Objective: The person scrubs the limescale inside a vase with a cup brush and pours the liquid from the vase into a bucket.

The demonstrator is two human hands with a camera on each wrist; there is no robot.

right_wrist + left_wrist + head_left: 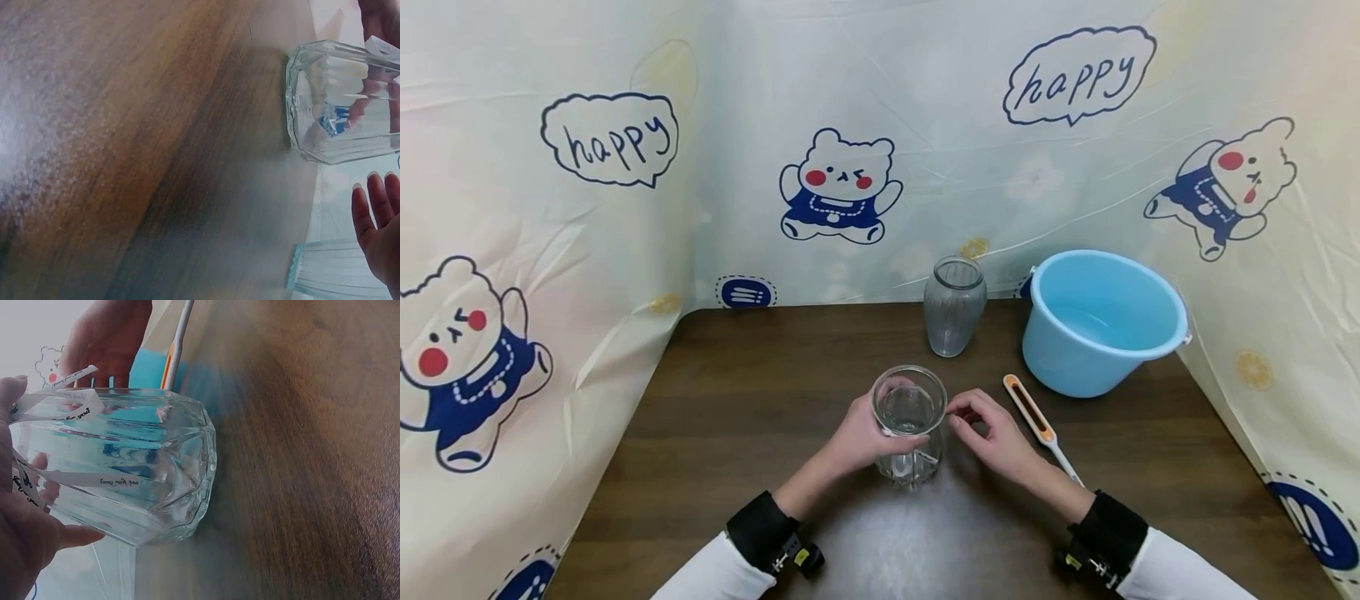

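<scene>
My left hand [867, 437] grips a clear glass vase [912, 468] around its upper part, with the thumb across the near side below the rim. The vase stands upright on the table, its lower body faceted. A white ribbon printed with black letters [78, 405] is tied about its neck, with one end hanging down. To the right of the vase is my right hand [994, 440], its fingers loosely bent and the fingertips close to the rim. In the right wrist view the fingers [380, 203] of that hand appear relaxed, beside the glass and holding nothing.
A second, ribbed glass vase [955, 312] stands behind at the table's far edge. Right of it is a light blue bucket [1075, 358]. A white-handled tool with an orange, slotted head [1033, 410] lies near my right hand. Printed cloth [737, 208] surrounds the wooden table [737, 375].
</scene>
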